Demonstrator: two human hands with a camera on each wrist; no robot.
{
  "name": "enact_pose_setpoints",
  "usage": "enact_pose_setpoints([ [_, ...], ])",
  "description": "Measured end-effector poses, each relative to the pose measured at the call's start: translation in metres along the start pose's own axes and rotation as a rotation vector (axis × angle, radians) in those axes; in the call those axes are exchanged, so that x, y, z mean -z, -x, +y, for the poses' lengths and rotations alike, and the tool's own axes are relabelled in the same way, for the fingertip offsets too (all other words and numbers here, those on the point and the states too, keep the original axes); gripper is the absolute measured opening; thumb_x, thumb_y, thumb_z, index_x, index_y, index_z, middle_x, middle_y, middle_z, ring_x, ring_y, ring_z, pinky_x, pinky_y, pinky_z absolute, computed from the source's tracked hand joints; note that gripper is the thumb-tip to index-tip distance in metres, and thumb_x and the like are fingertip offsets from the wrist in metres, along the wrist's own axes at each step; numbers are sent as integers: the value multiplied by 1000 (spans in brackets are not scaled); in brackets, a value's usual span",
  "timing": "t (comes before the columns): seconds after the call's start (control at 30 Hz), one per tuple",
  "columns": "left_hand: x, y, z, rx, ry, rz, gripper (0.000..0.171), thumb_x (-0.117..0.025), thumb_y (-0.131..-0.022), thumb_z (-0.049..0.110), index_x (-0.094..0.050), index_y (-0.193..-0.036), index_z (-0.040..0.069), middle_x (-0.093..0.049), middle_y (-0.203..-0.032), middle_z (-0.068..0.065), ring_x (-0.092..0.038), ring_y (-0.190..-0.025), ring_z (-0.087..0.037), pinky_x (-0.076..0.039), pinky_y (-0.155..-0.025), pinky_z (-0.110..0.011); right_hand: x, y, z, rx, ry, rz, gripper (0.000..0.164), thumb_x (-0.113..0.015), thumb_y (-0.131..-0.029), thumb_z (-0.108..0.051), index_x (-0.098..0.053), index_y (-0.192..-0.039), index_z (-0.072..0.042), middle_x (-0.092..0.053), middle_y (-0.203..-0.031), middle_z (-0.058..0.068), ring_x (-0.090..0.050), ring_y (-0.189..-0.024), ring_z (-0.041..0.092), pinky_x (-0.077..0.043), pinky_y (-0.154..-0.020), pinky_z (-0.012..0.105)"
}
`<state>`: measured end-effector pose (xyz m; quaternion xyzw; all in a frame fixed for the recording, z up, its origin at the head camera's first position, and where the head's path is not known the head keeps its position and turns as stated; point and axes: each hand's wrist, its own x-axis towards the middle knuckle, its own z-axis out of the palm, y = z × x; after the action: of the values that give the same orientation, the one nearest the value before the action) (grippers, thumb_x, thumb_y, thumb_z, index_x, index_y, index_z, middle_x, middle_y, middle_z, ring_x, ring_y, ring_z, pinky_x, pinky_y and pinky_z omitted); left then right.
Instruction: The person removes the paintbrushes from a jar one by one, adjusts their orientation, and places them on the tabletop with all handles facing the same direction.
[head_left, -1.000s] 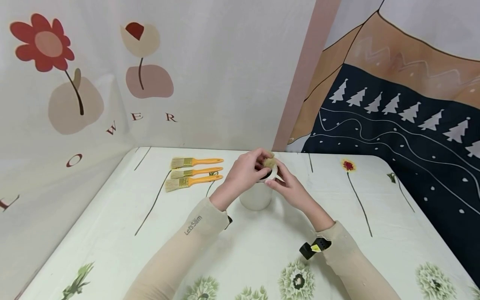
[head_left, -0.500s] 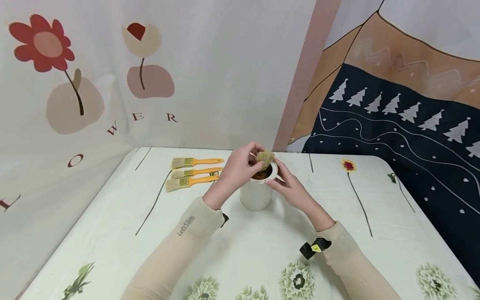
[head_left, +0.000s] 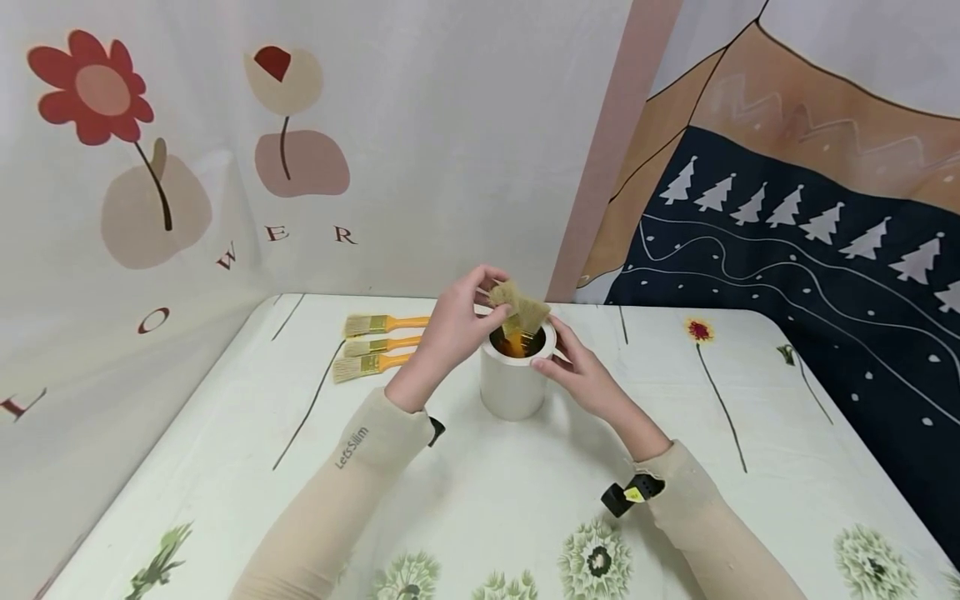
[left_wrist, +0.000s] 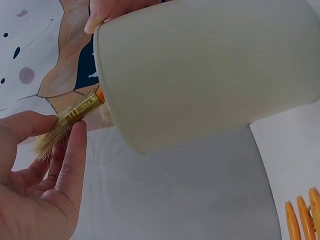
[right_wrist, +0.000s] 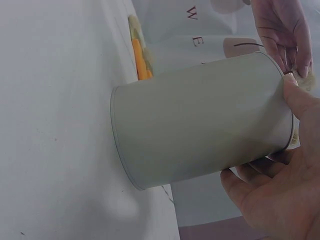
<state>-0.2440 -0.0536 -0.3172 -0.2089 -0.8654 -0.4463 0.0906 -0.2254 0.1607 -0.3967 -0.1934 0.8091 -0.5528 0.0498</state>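
Tabletop (head_left: 495, 508) spreads widely around the canister (head_left: 513, 388), right fingers (right_wrist: 236, 188) at its rim (head_left: 516, 362).

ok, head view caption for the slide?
Left hand pinching a brush at the mouth of a canister gripped by the right hand; three brushes lie on the table.

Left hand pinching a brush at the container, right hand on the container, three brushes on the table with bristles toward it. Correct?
Not quite: the three brushes on the table lie with handles toward the container and bristles pointing away from it, per the head view. The rest stands: left hand pinching a brush, right hand on the container.
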Motion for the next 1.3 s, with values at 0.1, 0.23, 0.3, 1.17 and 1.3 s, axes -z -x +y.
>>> enact_pose_setpoints([
  [0.1,6,0,0,-1,9,13,34,-66,-95,12,-57,-128,12,-64,-117,-9,-67,-102,-28,-61,-82,-37,1,0,0,2,6,0,76,-57,-103,-24,-9,-161,-14,-13,-168,13,-20,-154,36,-31,-121,51],
  [0.23,13,1,-1,7,28,32,35,-65,-95,12,-58,-129,13,-63,-119,-9,-63,-105,-28,-58,-90,-42,1,0,0,5,5,0,76,-57,-103,-23,-9,-161,-13,-12,-168,14,-19,-153,38,-31,-121,51],
  [0.3,16,1,-2,10,39,44,35,-65,-94,12,-59,-129,14,-63,-121,-9,-62,-107,-28,-56,-94,-44,1,0,-1,-1,2,1,76,-57,-103,-23,-9,-161,-13,-12,-168,14,-19,-154,37,-31,-121,51],
  [1.17,87,30,-54,234,452,197,16,-62,-98,14,-52,-110,10,-52,-109,1,-64,-96,-8,-59,-86,-18,1,0,-2,-23,-7,8,77,-58,-102,-23,-9,-161,-12,-11,-168,14,-18,-154,37,-30,-121,50],
  [1.3,96,35,-66,300,573,231,14,-63,-97,11,-52,-105,15,-51,-109,1,-63,-100,-9,-59,-87,-18,1,0,-1,-16,-9,8,77,-58,-102,-23,-9,-161,-12,-12,-168,14,-19,-154,37,-30,-122,49],
])
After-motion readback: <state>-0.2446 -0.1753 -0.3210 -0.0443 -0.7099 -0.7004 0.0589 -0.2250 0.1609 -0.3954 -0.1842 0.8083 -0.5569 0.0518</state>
